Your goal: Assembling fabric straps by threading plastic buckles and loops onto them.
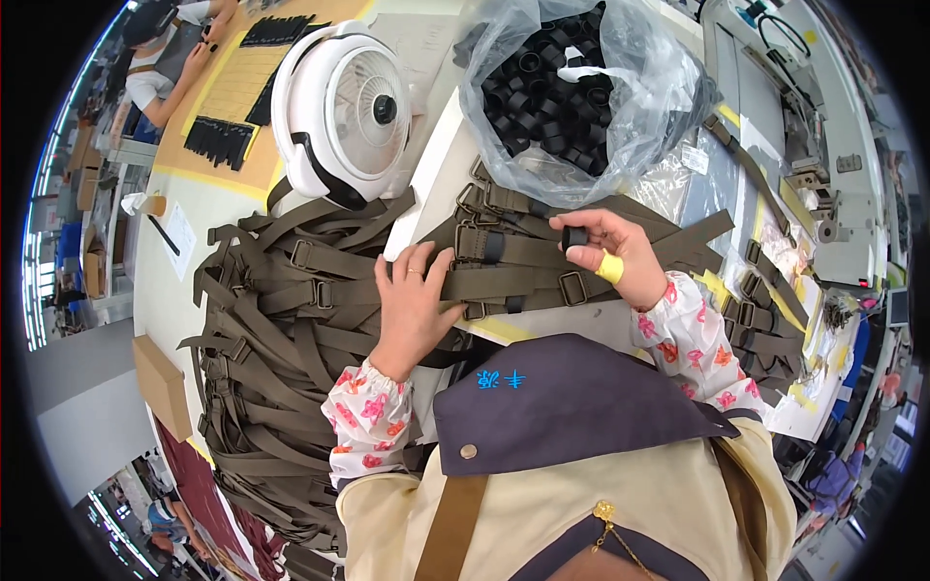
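Observation:
Between the thumb and fingers of my right hand [625,259] is a small black loop [574,236], held just above the straps. A yellow wrap [609,267] covers part of that thumb. My left hand [412,305] lies with its fingers spread over an olive-brown webbing strap [489,283] and grips nothing that I can see. Several such straps with metal buckles [573,288] stretch across the table under both hands. One of them, beside my right hand, has a black loop [494,246] around it next to its buckle.
A clear plastic bag [668,92] full of black loops stands behind my right hand. Left of it is a white fan [339,107]. A big heap of straps [281,387] covers the left side. At far left, a person [160,73] sits at the table; a machine [833,155] stands right.

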`<state>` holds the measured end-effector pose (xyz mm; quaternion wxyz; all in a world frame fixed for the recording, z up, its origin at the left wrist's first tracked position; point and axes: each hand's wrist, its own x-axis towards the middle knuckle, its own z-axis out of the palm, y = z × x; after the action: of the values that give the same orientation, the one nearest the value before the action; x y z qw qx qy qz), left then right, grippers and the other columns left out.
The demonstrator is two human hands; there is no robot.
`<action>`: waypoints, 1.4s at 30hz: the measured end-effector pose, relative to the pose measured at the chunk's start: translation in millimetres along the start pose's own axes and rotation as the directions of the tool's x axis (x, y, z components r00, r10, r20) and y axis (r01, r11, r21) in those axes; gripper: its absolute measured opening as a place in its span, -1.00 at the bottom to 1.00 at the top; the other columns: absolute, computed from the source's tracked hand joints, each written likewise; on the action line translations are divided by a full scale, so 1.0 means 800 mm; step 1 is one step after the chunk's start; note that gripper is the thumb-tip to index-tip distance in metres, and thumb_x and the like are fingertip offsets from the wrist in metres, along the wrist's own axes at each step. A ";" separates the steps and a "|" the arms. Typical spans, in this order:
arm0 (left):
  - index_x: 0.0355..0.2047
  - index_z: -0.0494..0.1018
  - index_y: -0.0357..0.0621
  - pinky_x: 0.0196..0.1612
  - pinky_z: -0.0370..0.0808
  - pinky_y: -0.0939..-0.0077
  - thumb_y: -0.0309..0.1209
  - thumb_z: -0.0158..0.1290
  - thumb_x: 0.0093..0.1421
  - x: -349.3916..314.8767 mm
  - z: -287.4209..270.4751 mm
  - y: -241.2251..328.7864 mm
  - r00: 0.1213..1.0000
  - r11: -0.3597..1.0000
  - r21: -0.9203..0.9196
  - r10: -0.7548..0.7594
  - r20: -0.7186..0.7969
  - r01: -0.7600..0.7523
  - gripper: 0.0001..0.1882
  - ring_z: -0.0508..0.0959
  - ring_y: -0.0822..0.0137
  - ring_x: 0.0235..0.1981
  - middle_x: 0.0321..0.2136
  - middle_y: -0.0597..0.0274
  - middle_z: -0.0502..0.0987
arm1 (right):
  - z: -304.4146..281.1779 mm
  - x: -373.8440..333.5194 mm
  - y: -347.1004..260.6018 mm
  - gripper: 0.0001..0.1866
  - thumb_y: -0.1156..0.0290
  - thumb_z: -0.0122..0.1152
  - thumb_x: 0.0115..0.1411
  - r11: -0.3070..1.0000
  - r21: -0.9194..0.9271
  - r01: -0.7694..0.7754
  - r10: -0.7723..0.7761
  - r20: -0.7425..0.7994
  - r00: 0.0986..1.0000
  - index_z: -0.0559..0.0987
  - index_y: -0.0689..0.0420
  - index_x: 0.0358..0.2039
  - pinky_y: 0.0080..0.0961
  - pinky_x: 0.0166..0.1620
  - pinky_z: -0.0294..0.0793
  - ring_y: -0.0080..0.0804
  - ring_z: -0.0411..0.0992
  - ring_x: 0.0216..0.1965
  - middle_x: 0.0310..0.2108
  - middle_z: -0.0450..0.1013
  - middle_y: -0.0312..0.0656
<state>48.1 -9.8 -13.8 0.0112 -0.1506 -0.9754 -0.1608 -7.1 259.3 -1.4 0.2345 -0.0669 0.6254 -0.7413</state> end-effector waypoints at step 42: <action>-0.40 0.47 -0.13 -0.33 0.41 0.41 -0.60 0.12 -0.09 0.041 -0.028 0.018 0.917 0.906 -0.292 0.200 -0.344 -0.307 -0.80 0.50 0.18 -0.40 -0.40 0.23 0.52 | 0.036 -0.013 -0.007 -0.67 0.62 0.08 0.13 0.978 0.150 -0.145 0.150 -0.023 0.988 0.36 0.28 -0.06 -0.56 -0.09 0.44 -0.41 0.43 -0.13 -0.15 0.43 -0.07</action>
<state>20.3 5.4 14.0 0.1573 -0.2504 -0.8908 -0.3451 12.1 239.0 12.0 0.2823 0.0100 0.5758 -0.7672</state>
